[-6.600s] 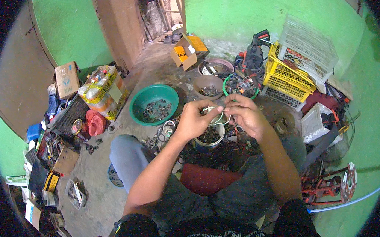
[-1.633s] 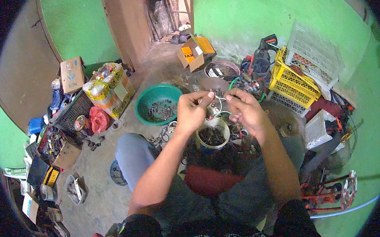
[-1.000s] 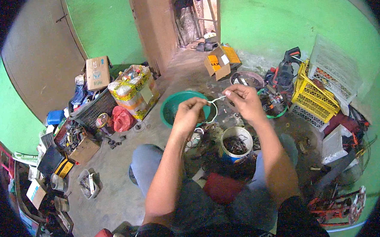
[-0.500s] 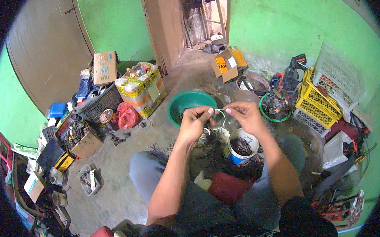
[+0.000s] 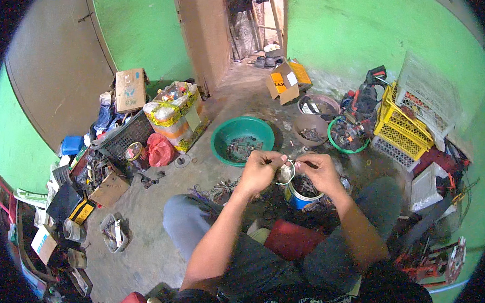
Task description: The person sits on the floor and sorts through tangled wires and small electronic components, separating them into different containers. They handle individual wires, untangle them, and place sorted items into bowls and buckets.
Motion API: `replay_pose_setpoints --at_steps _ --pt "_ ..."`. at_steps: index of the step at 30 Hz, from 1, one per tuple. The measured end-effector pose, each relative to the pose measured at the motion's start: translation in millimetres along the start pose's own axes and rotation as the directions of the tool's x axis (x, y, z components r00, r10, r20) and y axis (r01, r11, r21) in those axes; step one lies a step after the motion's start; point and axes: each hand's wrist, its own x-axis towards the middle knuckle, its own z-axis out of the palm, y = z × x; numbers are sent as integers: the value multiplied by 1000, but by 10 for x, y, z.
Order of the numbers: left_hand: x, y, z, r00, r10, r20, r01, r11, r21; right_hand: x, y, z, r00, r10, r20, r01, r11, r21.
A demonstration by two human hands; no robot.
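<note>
Both my hands are raised over the floor between my knees, with a thin, whitish wire [image 5: 294,172] curved into a loop between them. My left hand [image 5: 258,174] pinches one end between thumb and fingertips. Opposite it, my right hand [image 5: 321,173] grips the other end the same way, and the fingertips nearly meet. Below the right hand is a white-and-blue bucket [image 5: 298,199] with dark scrap pieces inside, partly covered by the hand. Just beyond the hands sits a green basin [image 5: 216,144] with small bits in its bottom.
A heap of wire scraps [image 5: 222,192] lies by my left knee. A brown bowl [image 5: 301,133] and a green-rimmed basket [image 5: 338,146] hold parts at the right, near yellow crates [image 5: 397,127]. Boxes and a grey crate [image 5: 124,137] line the left. A small tray [image 5: 127,237] rests on the floor.
My hands have come lower and slightly to the right, the wire still between them. More of the green basin shows, and the bucket is now more covered.
</note>
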Motion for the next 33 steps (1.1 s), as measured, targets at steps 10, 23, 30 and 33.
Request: replay_pose_setpoints --at_steps 10,23,30,33 --pt "165 -119 384 994 104 -23 -95 968 233 -373 118 -181 988 30 -150 -26 999 30" --pt "200 -168 614 966 257 9 -249 925 286 -465 65 -231 973 194 -125 -149 941 304" --pt "311 -186 652 987 146 73 -157 971 180 -489 -4 -341 937 301 178 -295 409 863" --pt "342 -154 653 987 127 96 -140 980 143 -453 -83 -348 944 274 181 -282 393 875"
